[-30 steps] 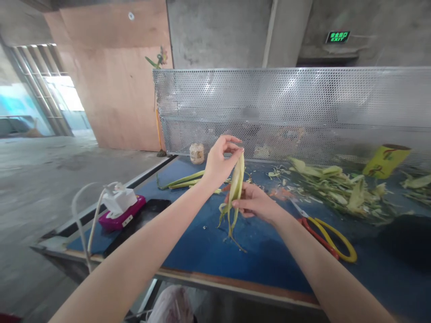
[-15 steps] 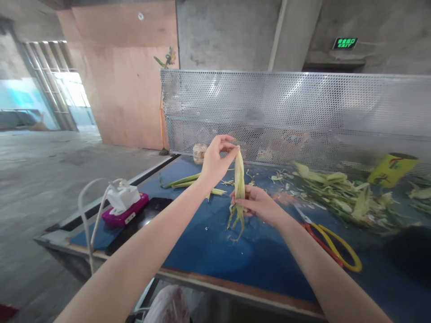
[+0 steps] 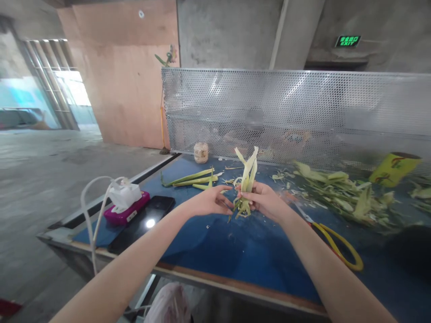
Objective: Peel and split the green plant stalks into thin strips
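Table (image 3: 208,260): smooth blue top, low sheen; front edge, wood-like; left edge, metal. At the rear edge: perforated panel (image 3: 303,98), reflective sheet metal. Near the front-left corner: power strip (image 3: 126,216), glossy magenta plastic; black slab (image 3: 144,224), mirror-smooth. Inward of the front edge: scissors (image 3: 329,242), smooth plastic handles. Held husk (image 3: 248,175): papery, fibrous, matt.

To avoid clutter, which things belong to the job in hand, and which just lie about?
Job in hand: husk strips, held by the right hand; probably the husk pile, green stalks, scissors.

Lying about, seemingly: black slab, purple power strip, pale jar, yellow container.
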The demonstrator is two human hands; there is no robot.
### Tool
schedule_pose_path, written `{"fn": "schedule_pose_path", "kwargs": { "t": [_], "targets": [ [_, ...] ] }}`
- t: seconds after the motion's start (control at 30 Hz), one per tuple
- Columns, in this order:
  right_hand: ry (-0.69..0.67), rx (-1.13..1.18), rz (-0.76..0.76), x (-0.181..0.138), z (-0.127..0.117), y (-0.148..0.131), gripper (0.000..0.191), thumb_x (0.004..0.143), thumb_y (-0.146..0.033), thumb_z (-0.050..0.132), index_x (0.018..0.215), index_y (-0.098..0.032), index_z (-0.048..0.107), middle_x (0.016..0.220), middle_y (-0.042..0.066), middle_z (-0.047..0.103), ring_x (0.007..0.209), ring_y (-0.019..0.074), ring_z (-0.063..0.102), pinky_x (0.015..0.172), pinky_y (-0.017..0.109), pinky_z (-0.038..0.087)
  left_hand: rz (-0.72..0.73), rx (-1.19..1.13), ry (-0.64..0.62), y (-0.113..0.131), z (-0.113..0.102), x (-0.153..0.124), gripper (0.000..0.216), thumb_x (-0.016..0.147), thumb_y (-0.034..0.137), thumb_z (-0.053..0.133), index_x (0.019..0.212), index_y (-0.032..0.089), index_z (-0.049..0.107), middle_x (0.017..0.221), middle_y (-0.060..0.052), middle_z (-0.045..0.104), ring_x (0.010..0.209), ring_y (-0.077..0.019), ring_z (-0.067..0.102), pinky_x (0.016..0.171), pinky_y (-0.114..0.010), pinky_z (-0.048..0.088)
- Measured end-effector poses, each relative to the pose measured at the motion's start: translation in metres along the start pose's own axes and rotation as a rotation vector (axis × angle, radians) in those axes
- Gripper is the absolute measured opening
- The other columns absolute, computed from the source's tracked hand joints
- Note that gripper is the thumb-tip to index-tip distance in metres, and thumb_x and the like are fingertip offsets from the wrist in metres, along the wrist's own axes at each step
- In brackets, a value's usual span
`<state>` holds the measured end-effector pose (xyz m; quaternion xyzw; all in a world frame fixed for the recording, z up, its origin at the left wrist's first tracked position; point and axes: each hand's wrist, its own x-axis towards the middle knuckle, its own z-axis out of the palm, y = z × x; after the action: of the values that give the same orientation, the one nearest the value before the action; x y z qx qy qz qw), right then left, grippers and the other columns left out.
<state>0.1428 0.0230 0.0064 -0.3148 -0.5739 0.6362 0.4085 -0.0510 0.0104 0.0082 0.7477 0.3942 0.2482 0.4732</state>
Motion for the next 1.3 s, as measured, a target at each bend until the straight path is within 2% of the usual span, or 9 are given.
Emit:
{"fn": "schedule_pose_path", "kwargs": {
  "t": [0.27, 0.43, 0.57, 0.73, 0.9, 1.0, 1.1, 1.17, 1.3],
  "targets": [
    [0.069, 0.031, -0.035, -0.003, -0.006, -0.008, 0.026, 0.061, -0.024, 0.072, 0.084, -0.016, 0.062, 0.073, 0.001, 0.058, 0.048, 0.0034, 0.04, 0.042, 0.019, 0.03, 0.069, 0.23, 0.241, 0.003, 0.01, 0.006, 0.058, 0.062, 0.02, 0.063, 0.117, 0.013, 0.044, 0.068, -0.003, 0.066, 0.065, -0.0163, 0.06, 0.065, -0.029, 0.045],
    [0.072, 0.035, -0.062, -0.002, -0.009, -0.009, 0.024, 0.062, -0.023, 0.071, 0.084, -0.015, 0.065, 0.073, 0.002, 0.057, 0.052, 0.0048, 0.04, 0.044, 0.02, 0.033, 0.082, 0.328, 0.265, 0.001, -0.004, -0.001, 0.05, 0.063, 0.02, 0.062, 0.112, 0.015, 0.05, 0.07, -0.003, 0.068, 0.068, -0.0171, 0.062, 0.066, -0.028, 0.044],
    [0.071, 0.027, -0.069, -0.002, -0.013, -0.009, 0.024, 0.064, -0.023, 0.07, 0.086, -0.015, 0.066, 0.073, 0.002, 0.057, 0.053, 0.0051, 0.041, 0.044, 0.02, 0.034, 0.037, 0.415, 0.396, -0.002, -0.017, -0.007, 0.038, 0.06, 0.018, 0.063, 0.097, 0.017, 0.056, 0.063, -0.001, 0.066, 0.062, -0.0171, 0.06, 0.062, -0.028, 0.042],
    [0.06, 0.016, -0.021, -0.004, -0.011, -0.011, 0.023, 0.065, -0.023, 0.069, 0.087, -0.015, 0.065, 0.075, 0.002, 0.058, 0.055, 0.0046, 0.044, 0.047, 0.018, 0.036, -0.008, 0.502, 0.488, -0.008, -0.03, -0.013, 0.039, 0.062, 0.018, 0.06, 0.101, 0.018, 0.057, 0.062, -0.002, 0.066, 0.065, -0.0209, 0.063, 0.065, -0.03, 0.042],
    [0.042, 0.042, -0.016, -0.003, -0.007, -0.01, 0.025, 0.063, -0.023, 0.071, 0.085, -0.014, 0.064, 0.071, 0.002, 0.059, 0.057, 0.0052, 0.047, 0.046, 0.018, 0.034, -0.059, 0.61, 0.568, -0.006, -0.027, -0.012, 0.056, 0.061, 0.009, 0.058, 0.115, 0.018, 0.05, 0.095, -0.012, 0.067, 0.097, -0.03, 0.058, 0.081, -0.038, 0.038],
    [0.036, 0.033, -0.011, -0.001, -0.006, -0.007, 0.028, 0.06, -0.024, 0.072, 0.085, -0.014, 0.063, 0.072, 0.003, 0.06, 0.054, 0.0055, 0.046, 0.046, 0.019, 0.034, 0.028, 0.511, 0.548, 0.007, -0.013, -0.007, 0.056, 0.071, 0.019, 0.054, 0.125, 0.018, 0.039, 0.113, -0.013, 0.059, 0.11, -0.0266, 0.051, 0.089, -0.038, 0.035],
    [0.016, -0.007, -0.019, 0.0, -0.006, -0.005, 0.031, 0.06, -0.026, 0.072, 0.086, -0.014, 0.062, 0.071, 0.001, 0.058, 0.048, 0.004, 0.04, 0.043, 0.019, 0.031, 0.047, 0.188, 0.387, 0.02, 0.001, 0.003, 0.055, 0.077, 0.035, 0.051, 0.126, 0.014, 0.036, 0.112, -0.014, 0.06, 0.101, -0.0224, 0.057, 0.086, -0.037, 0.04],
    [0.016, -0.035, -0.031, 0.0, -0.007, -0.004, 0.031, 0.059, -0.028, 0.072, 0.085, -0.014, 0.062, 0.065, -0.001, 0.055, 0.045, 0.0029, 0.036, 0.041, 0.019, 0.026, 0.078, -0.014, 0.289, 0.022, 0.008, 0.013, 0.066, 0.073, 0.036, 0.058, 0.128, 0.011, 0.032, 0.108, -0.015, 0.063, 0.1, -0.0217, 0.058, 0.087, -0.036, 0.041],
    [0.034, -0.043, -0.067, 0.003, -0.009, -0.003, 0.03, 0.057, -0.03, 0.073, 0.08, -0.015, 0.06, 0.056, -0.004, 0.047, 0.043, 0.0024, 0.029, 0.039, 0.018, 0.018, 0.093, -0.196, 0.254, 0.016, 0.013, 0.03, 0.078, 0.06, 0.034, 0.071, 0.127, 0.011, 0.036, 0.098, -0.013, 0.067, 0.094, -0.0223, 0.061, 0.087, -0.038, 0.043]
  ]
}}
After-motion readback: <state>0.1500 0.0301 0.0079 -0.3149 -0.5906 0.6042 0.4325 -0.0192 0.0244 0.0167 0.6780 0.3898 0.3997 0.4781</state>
